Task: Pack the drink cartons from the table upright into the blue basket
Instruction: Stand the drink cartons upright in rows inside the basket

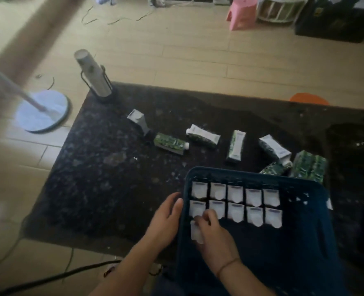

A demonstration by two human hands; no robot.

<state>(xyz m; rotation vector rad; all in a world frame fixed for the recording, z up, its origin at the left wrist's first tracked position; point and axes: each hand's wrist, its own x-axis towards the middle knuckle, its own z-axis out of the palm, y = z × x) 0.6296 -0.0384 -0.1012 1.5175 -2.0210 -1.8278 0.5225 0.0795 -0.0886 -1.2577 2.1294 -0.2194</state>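
Your right hand (208, 229) pinches a drink carton (196, 232) at the blue basket's (304, 242) left wall. Your left hand (166, 218) lies open, touching that wall outside.

Both hands are reaching forward.
My left hand (166, 216) is lying flat, fingers extended; my right hand (211, 231) is curling, fingertips pinching.

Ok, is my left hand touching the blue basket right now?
Touching. In the head view, the left hand lies flat against the outer left wall of the blue basket, its fingertips meeting the rim with no visible gap.
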